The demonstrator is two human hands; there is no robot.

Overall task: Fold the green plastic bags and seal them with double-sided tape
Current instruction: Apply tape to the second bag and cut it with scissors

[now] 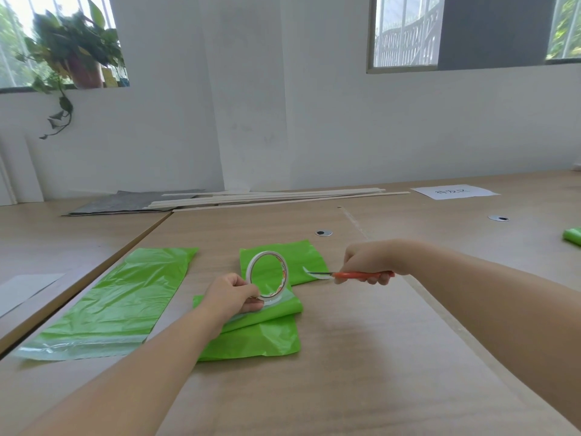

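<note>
A folded green plastic bag (264, 335) lies on the wooden table (361, 357) in front of me. My left hand (234, 295) grips a white roll of double-sided tape (268, 275), held upright on the bag's upper fold. My right hand (367, 262) grips red-handled scissors (352, 274), blades pointing left toward the roll. A short white piece of tape seems to sit at the blade tips. Another folded green bag (301, 259) lies behind the roll. A flat, unfolded green bag (125, 300) lies to the left.
A green roll of bags (572, 236) sits at the right edge. A paper sheet with writing (454, 191) lies far right, long wooden strips (276, 196) and a grey sheet (135, 201) at the back. White paper (25, 291) lies at the left. Two cable grommets (323, 233) are set in the table.
</note>
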